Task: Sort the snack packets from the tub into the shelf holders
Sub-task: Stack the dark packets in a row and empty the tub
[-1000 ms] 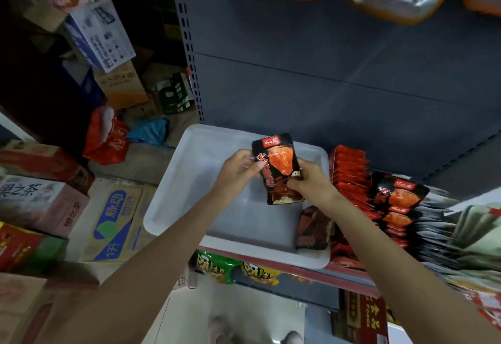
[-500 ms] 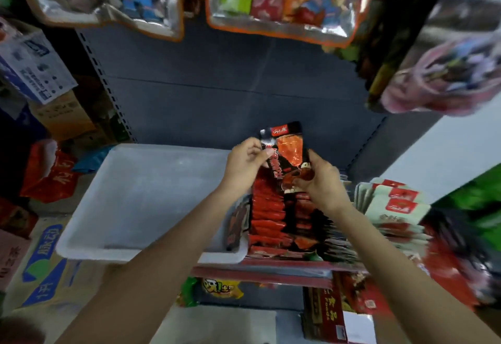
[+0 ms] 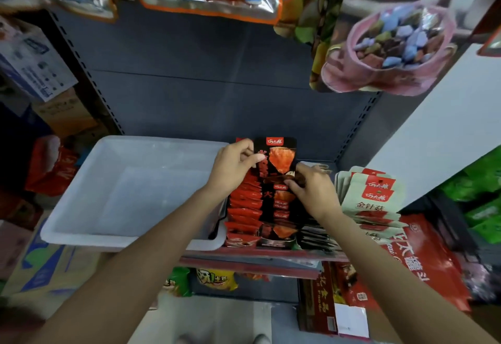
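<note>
The black and orange snack packet (image 3: 279, 158) stands upright over the black packet row (image 3: 280, 208). Left hand (image 3: 233, 167) pinches its left edge. Right hand (image 3: 311, 189) grips its bottom.

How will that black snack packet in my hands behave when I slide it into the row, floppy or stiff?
The black snack packet probably stays fairly flat: it stands upright, pinched by the left hand and right hand. Its glossy film looks slippery. It seems thin and light.

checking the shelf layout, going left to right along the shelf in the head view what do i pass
White plastic tub → row of red snack packets → row of black packets with orange pictures, where both hands hold one black packet → pale green packets with red labels → large red bag.
</note>
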The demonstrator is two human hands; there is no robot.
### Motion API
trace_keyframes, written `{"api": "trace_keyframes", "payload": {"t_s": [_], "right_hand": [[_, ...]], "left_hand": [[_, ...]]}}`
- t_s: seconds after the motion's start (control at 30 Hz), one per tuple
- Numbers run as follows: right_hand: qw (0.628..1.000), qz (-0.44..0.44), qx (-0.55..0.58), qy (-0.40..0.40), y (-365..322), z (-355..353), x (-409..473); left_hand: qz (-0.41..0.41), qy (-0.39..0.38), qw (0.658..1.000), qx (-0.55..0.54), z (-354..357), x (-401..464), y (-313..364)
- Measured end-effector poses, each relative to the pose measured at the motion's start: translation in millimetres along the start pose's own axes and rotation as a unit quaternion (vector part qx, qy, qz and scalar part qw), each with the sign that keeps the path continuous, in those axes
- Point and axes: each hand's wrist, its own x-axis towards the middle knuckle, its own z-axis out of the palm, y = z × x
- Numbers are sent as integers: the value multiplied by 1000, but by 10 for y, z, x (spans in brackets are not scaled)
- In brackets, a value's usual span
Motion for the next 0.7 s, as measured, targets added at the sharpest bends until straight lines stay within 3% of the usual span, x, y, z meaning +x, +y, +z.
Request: {"api": "trace_keyframes", "payload": {"t_s": [0.17,0.37,0.5,0.7], "right_hand": [[976,76,202,29,-73,-161,84],[989,98,107,-2,-35,-91,57],[983,75,156,69,-97,-75,48],[994,19,81,70,-196,-141,103]], "left_hand": [[-11,-34,999,34,78,70,103],[-26,-77,993,85,154,90,65],[-16,-81,992,95,181,75,58],[30,-56,995,82,123,4,57]]}}
